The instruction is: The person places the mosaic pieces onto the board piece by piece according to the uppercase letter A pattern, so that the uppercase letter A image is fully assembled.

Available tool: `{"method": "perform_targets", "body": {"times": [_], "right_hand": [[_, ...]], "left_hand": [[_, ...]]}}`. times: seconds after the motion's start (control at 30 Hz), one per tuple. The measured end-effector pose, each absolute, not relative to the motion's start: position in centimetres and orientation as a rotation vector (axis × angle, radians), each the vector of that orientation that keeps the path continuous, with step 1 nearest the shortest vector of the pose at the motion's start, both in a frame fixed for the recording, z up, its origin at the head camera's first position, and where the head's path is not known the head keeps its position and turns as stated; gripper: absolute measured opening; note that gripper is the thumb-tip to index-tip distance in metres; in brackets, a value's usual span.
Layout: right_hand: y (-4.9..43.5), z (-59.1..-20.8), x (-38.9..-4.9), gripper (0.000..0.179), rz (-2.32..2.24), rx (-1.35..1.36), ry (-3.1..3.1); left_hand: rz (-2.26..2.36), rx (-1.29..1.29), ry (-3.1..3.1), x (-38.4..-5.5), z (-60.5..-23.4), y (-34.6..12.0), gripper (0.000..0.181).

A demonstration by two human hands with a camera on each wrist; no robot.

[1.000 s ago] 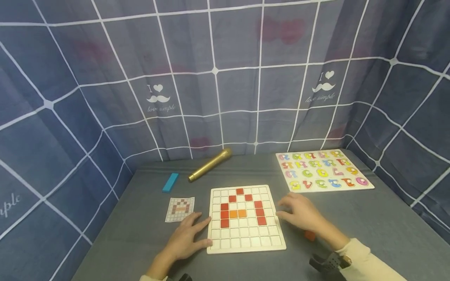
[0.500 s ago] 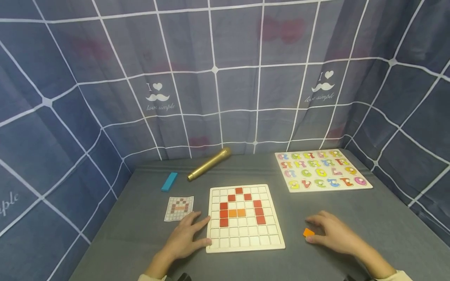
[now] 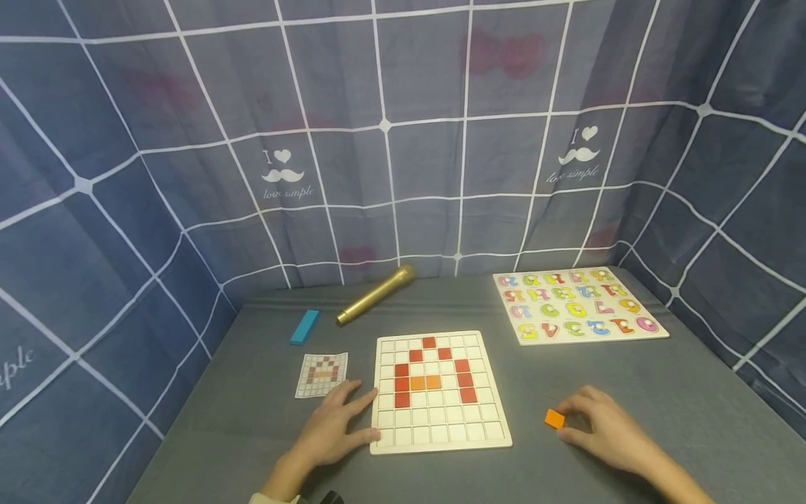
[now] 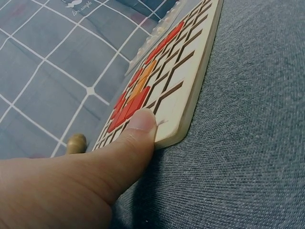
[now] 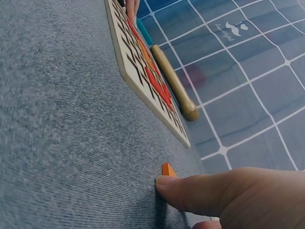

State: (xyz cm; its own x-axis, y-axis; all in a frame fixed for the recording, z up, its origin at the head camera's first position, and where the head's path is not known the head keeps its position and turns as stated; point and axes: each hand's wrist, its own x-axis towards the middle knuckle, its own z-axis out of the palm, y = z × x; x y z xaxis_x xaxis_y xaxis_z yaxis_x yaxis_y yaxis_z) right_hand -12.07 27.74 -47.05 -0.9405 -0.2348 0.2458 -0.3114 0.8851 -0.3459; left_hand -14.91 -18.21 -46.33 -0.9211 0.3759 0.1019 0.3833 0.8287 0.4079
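A white grid board lies in the middle of the table, bearing several red tiles and two orange tiles in an arch-like pattern. Against its left edge rests my left hand, fingers spread; the left wrist view shows the thumb on the board's corner. To the right of the board, my right hand pinches a loose orange tile between thumb and forefinger, close over the table. In the right wrist view the thumb covers most of that orange tile.
A small pattern card lies left of the board, beyond my left fingertips. Behind it are a blue bar and a gold microphone-shaped stick. A number puzzle board sits at the back right. A checked curtain encloses the table.
My right hand has left the board's right edge and moved right and nearer to the loose orange tile, its fingers closing on it. My left hand stays at the board.
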Motion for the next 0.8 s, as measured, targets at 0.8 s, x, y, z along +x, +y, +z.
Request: {"method": "perform_targets", "body": {"times": [0.8], "right_hand": [[27.03, -46.81, -12.34, 0.020, 0.593, 0.345, -2.904]], "left_hand": [[-0.685, -0.592, -3.025, -14.63, -45.96, -18.06, 0.071]]}}
